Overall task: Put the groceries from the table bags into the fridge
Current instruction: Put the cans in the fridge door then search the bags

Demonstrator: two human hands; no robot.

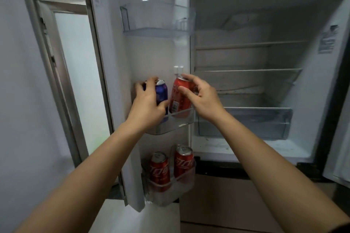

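Observation:
The fridge door (pixel 151 58) stands open on the left, with clear bins on its inner side. My left hand (pixel 147 104) grips a blue can (pixel 162 92) that stands in the middle door bin (pixel 174 123). Beside it, my right hand (pixel 200 96) holds a red cola can (pixel 179 98), tilted slightly, its base inside the same bin. Two more red cola cans (pixel 159 168) (pixel 183 161) stand in the lowest door bin (pixel 170 193).
The upper door bin (pixel 159 30) holds nothing. The fridge interior (pixel 250 81) has bare glass shelves and a clear drawer (pixel 244 123). A second door edge (pixel 339 153) shows at the far right. A doorway (pixel 75 73) lies left of the fridge.

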